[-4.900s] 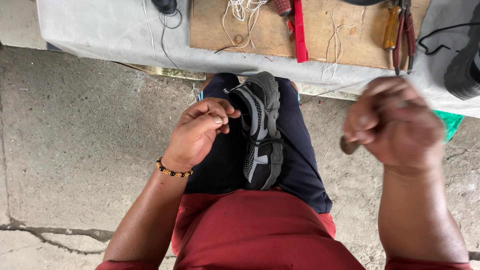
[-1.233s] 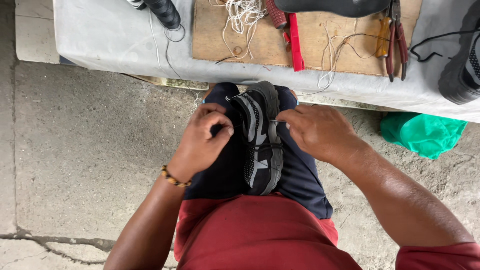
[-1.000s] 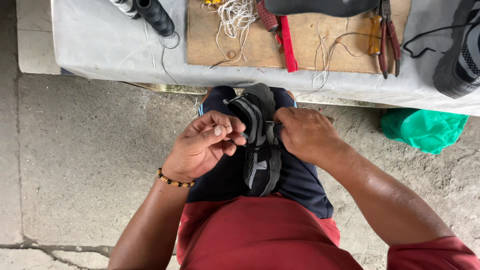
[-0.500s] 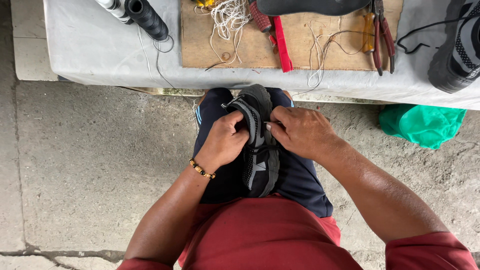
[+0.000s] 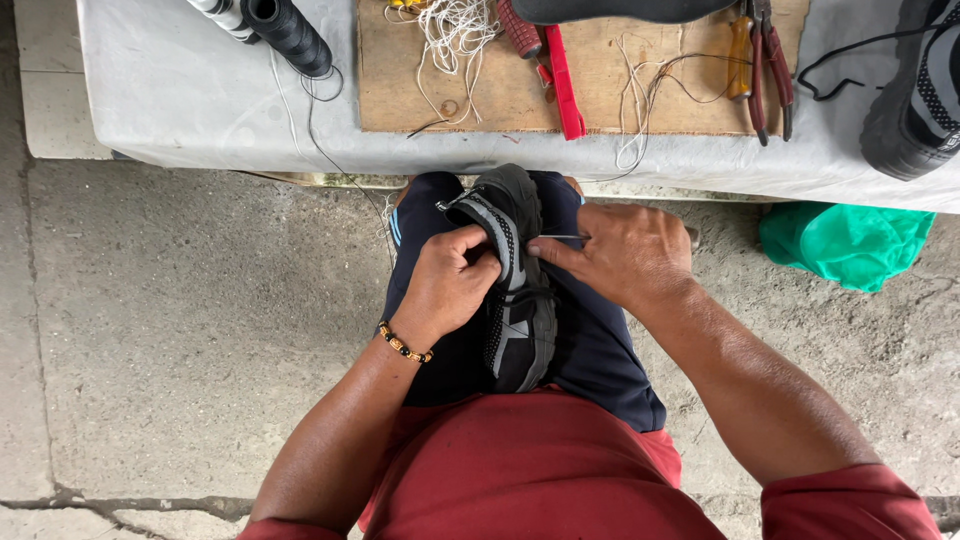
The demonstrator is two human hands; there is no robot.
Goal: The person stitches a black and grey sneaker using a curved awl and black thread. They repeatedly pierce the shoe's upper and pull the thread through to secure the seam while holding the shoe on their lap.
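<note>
Two hands on one shoe: black, mesh-sided, wedged upright between the knees, long axis running straight away from the body, toe toward the table. Left hand closed around the shoe's left side near the toe, fingers curled tight against the upper, beaded bracelet at the wrist. Right hand just beside the shoe's right edge, fingers pinched shut on a thin awl, lying crosswise to the shoe, tip pointing left and touching the seam between upper and sole. Both hands level with the toe half of the shoe; left pressed directly on it, right reaching it only through the tool. Heel end lying nearer the red shirt, untouched. Beyond the knees, on the table: wooden board with loose white thread, red-handled tool, pliers, black spool with thread trailing down over the edge, second shoe at far right. Green bag on the concrete floor below, well apart from both hands.
</note>
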